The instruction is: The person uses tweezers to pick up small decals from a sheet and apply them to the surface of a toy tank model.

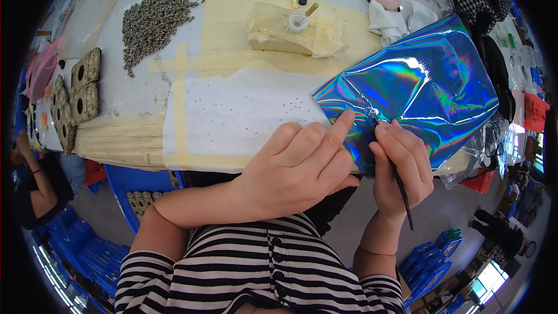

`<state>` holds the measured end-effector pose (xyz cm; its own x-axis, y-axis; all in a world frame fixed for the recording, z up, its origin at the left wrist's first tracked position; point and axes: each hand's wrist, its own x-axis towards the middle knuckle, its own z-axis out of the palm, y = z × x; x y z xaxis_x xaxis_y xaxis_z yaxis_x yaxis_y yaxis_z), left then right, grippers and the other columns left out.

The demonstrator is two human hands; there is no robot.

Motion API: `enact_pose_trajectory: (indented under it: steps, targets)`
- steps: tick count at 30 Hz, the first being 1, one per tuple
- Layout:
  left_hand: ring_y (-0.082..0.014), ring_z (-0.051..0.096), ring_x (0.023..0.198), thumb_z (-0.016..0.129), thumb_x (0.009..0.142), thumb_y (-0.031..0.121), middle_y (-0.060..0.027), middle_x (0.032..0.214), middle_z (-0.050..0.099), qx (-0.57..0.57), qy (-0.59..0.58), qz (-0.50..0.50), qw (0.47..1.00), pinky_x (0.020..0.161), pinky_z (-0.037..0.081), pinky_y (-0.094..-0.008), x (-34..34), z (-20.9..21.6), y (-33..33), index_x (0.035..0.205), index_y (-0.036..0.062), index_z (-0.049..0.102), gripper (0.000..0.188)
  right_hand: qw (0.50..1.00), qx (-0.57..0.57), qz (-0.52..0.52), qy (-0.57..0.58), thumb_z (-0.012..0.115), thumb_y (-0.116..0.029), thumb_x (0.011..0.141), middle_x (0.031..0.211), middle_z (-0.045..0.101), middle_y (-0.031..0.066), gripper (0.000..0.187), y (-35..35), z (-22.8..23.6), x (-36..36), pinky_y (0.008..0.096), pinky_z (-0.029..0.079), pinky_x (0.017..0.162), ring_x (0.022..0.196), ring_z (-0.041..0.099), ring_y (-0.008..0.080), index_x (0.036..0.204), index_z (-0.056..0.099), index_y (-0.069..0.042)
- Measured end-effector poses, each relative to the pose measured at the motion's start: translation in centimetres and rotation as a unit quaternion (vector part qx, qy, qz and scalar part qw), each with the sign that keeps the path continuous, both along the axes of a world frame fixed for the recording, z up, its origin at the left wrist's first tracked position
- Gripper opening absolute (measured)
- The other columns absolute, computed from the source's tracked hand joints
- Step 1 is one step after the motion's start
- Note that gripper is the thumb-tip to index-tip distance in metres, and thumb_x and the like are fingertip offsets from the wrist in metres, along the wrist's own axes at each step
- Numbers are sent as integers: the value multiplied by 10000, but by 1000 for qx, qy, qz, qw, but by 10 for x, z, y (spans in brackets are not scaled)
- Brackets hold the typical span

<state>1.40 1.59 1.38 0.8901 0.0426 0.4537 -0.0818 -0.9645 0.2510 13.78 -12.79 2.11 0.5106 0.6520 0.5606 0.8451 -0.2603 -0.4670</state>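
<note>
"Pinching the slim black tool (pixel 404 200) in our right hand (pixel 410 168), do we steady the iridescent sheet (pixel 430 90)?"

"Yes, lightly, on the table's (pixel 113 90) right side; our left hand's (pixel 299 166) grip we can't tell."

A head-worn fisheye camera looks steeply down from close above, past a striped shirt (pixel 232 261), onto both hands (pixel 293 166) (pixel 407 166) and the worktop (pixel 119 99), straight edges bending.
</note>
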Motion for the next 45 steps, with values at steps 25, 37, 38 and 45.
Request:
enact_pose_trajectory:
  steps: [25, 37, 38, 45]
  targets:
    - [-128, 482, 627, 720, 849, 285, 6, 602, 483, -104, -316, -162, 929, 547, 375, -246, -13, -24, 7, 572, 112, 431, 436, 982, -49, 171, -63, 787, -160, 774, 947, 718, 86, 211, 25, 8, -16, 454, 560, 914, 875, 700, 223, 944, 734, -47]
    - [-170, 442, 657, 732, 818, 444, -13, 687, 580, -86, -298, -105, 945, 578, 320, -285, -16, -22, 8, 602, 127, 464, 468, 985, -45, 161, -38, 802, -149, 758, 929, 707, 77, 238, 20, 9, -19, 462, 556, 926, 875, 702, 217, 964, 731, -52]
    - [-177, 451, 673, 734, 813, 451, -22, 717, 614, -90, -296, -84, 947, 580, 325, -290, -16, -20, 8, 608, 122, 475, 467, 986, -44, 158, -36, 803, -148, 758, 925, 705, 76, 240, 20, 9, -19, 462, 555, 927, 873, 701, 217, 965, 731, -52]
    - [-195, 471, 747, 714, 820, 488, -97, 980, 738, -41, -149, 17, 988, 609, 336, -315, -29, -6, 15, 631, 114, 500, 471, 989, -30, 146, 11, 815, -146, 750, 902, 700, 64, 258, 19, 6, -19, 462, 549, 935, 870, 697, 212, 976, 734, -53]
